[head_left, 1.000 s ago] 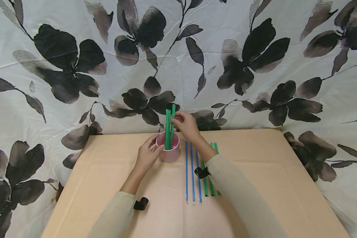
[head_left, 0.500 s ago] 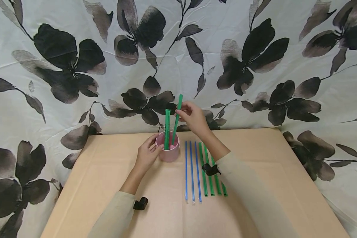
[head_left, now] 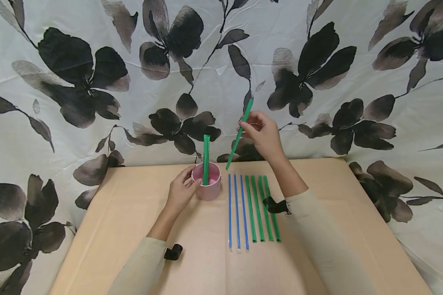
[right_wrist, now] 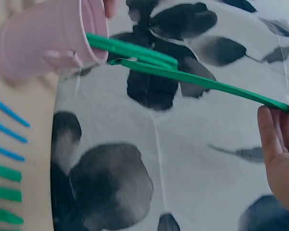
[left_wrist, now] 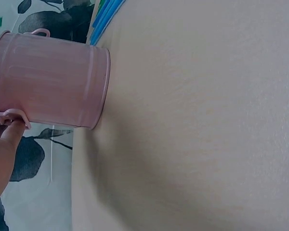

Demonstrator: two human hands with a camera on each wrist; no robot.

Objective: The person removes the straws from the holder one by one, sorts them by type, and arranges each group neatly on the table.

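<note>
The right hand (head_left: 266, 133) pinches a raised green straw (head_left: 237, 141), slanting down leftward, to the right of the pink cup (head_left: 211, 193). The left hand (head_left: 182, 189), nearer the cup, grips it on the table (head_left: 133, 213).

Diffuse light fills the head view, brightest on the white floral cloth (head_left: 221, 82). Soft shadows darken the table (head_left: 206, 266) between the left sleeve (head_left: 142, 266) and right sleeve (head_left: 328, 241). The left wrist view is dimmer, a blurry-edged shadow spreading nearward from the pink bucket (left_wrist: 48, 79). The right wrist view looks cool and hazy, softening fine detail on the raised green straw (right_wrist: 197, 81).
</note>
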